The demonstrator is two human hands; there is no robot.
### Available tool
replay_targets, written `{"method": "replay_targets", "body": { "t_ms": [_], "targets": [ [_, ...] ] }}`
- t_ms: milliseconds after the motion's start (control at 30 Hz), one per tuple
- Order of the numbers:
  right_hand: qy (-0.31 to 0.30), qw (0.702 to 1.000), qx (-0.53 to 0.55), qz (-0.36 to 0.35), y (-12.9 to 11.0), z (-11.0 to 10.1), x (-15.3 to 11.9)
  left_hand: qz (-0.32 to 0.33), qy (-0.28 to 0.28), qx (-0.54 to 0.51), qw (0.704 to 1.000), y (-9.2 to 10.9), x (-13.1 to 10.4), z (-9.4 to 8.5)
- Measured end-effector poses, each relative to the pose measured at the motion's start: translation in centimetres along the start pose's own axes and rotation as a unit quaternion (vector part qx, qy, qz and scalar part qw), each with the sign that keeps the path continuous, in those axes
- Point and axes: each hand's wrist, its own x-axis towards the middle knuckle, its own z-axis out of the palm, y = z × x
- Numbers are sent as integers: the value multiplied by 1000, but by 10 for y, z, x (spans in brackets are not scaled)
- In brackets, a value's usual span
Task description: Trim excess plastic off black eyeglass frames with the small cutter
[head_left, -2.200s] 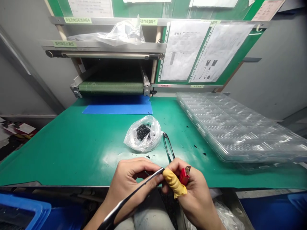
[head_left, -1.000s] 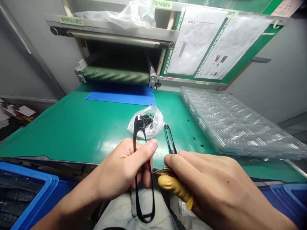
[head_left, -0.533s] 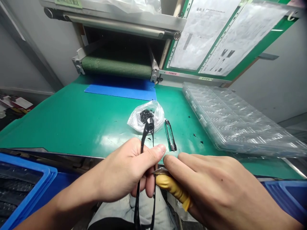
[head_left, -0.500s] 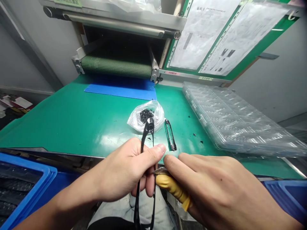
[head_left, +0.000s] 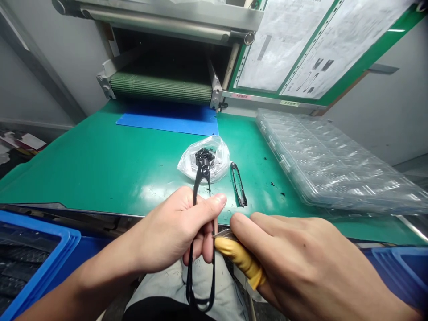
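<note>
My left hand [head_left: 187, 232] is closed around a long black plastic frame [head_left: 190, 285], an elongated loop with a rounded end pointing away from me. My right hand [head_left: 294, 258] grips a small knife, its metal blade [head_left: 224, 233] touching or very near the frame's right side; the handle is hidden in the hand. A yellow finger cot [head_left: 239, 256] covers one finger of that hand, just under the blade. Beyond the hands, a second, smaller black frame [head_left: 238, 183] lies on the green table. Behind the held frame sits a clear plastic bag [head_left: 219, 156] containing black scraps.
Clear plastic trays [head_left: 334, 165] are stacked at the right. A green conveyor belt [head_left: 160, 87] ends above a blue sheet [head_left: 167, 122] at the back. Blue bins [head_left: 72, 240] stand at the lower left and lower right. Black scraps [head_left: 273, 183] dot the green table [head_left: 100, 165].
The held frame has tilted, its far end lower and slightly left, its near end now fully in view. The blade stays at its right side. My view has shifted slightly.
</note>
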Motion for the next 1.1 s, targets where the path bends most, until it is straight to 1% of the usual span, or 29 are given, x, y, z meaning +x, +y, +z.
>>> {"method": "replay_targets", "body": {
  "t_ms": [100, 200, 267, 367, 600, 700, 800, 867, 900, 933, 967, 1000, 1033, 1067, 1100],
  "targets": [
    [21, 1000, -20, 7, 0, -2, 0, -4, -2, -6, 1000, 2, -1, -1],
    [26, 999, -41, 8, 0, -4, -1, -9, -10, 7, 1000, 2, -2, -2],
    [15, 999, -45, 0, 0, -5, 0, -8, -12, 32, 999, 3, -3, -2],
    [13, 999, -46, -5, -2, -5, 1, -5, -6, 67, 998, 3, -5, -1],
    [-4, 999, -40, -9, 0, -7, 3, -12, 7, 101, 995, 0, -3, 1],
    [-20, 1000, -17, -13, 1, -6, 3, -12, 7, 103, 995, -1, -3, 2],
    [-23, 999, 26, -3, 2, -4, 0, -18, 5, 102, 995, -1, -5, 1],
    [-22, 998, 60, 23, 3, -3, -3, -28, 6, 97, 995, 0, -5, -1],
    [-18, 995, 88, 47, 3, -2, -5, -30, 10, 93, 995, 1, -5, -2],
    [-13, 988, 130, 77, 2, -1, -7, -31, 15, 88, 996, 1, -4, -3],
    [-7, 976, 188, 113, 2, 2, -8, -28, 23, 80, 996, 0, -3, -3],
    [-6, 952, 263, 154, 0, 6, -9, -21, 31, 72, 997, -1, -2, -4],
    [-9, 917, 348, 193, -3, 11, -10, -12, 39, 64, 997, -2, 0, -4],
    [-20, 870, 437, 227, -6, 18, -10, -1, 48, 57, 997, -4, 2, -3],
    [-30, 815, 520, 255, -10, 26, -9, 12, 59, 50, 997, -7, 3, -3]
  ]
}}
